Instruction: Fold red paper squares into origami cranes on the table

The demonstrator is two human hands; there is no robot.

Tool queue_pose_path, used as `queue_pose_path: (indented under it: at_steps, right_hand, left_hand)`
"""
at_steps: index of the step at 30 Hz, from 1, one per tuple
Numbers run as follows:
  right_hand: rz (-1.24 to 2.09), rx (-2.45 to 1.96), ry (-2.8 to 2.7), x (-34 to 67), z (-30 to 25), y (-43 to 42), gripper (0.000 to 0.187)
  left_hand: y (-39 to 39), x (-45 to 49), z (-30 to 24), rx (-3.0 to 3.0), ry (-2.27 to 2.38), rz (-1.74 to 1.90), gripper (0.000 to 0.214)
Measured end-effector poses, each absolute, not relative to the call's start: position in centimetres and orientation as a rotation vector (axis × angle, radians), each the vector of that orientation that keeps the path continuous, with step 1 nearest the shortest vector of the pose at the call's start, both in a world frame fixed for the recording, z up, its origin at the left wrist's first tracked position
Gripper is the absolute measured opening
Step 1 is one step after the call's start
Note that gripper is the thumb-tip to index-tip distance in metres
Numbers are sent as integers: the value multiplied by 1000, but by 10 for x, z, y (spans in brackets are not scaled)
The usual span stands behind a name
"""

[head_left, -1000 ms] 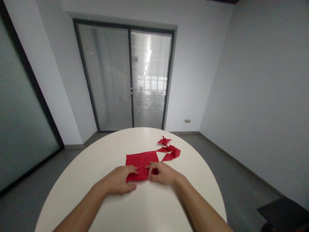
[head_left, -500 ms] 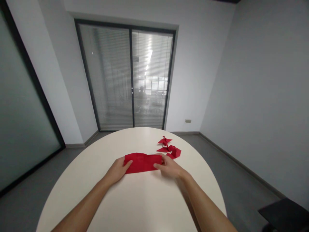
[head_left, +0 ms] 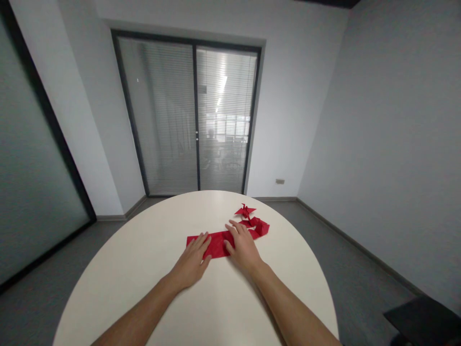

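Observation:
A red sheet of paper, folded into a narrow strip, lies on the round white table. My left hand rests flat on the strip's left part with fingers stretched out. My right hand lies flat on its right part, fingers spread, and covers that end. Just beyond my right hand sit a small red folded crane and other red folded pieces.
The table's far edge curves toward a glass double door with blinds. Grey floor surrounds the table. A dark object shows at the lower right corner.
The near edge of the red sheet was lifted and folded over to the far edge. Both hands moved forward with it and now lie flat on the narrow strip.

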State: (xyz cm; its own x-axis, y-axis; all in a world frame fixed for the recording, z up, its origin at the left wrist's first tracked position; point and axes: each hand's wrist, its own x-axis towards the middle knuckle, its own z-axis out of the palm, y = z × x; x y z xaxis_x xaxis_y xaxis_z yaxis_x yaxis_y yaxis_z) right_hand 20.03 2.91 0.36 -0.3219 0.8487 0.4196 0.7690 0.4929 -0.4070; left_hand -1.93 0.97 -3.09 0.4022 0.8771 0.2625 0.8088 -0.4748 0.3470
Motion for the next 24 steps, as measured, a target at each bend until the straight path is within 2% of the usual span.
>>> queue_pose_path:
  at_steps: [1, 4, 9, 12, 15, 18, 24]
  right_hand:
    - [207, -1269, -2215, 197, 4, 26, 52]
    - [348, -1126, -2401, 188, -2, 19, 53]
    - [543, -1245, -2536, 191, -9, 18, 69]
    - [558, -1333, -2533, 199, -6, 19, 83]
    - [523, -1297, -2566, 207, 1, 19, 87]
    - [443, -1204, -2583, 213, 8, 17, 78]
    - [343, -1022, -2564, 210, 19, 14, 47]
  left_hand:
    - [9, -18, -33, 2488, 1479, 566, 56]
    - [8, -19, -34, 2501, 1415, 476, 54]
    - [6, -20, -30, 2488, 1435, 381, 57]
    - [6, -22, -28, 2482, 1464, 349, 61]
    - [6, -24, -25, 2481, 1486, 340, 67]
    - [7, -29, -20, 2489, 1457, 382, 68]
    - [7, -37, -12, 2571, 1353, 522, 61]
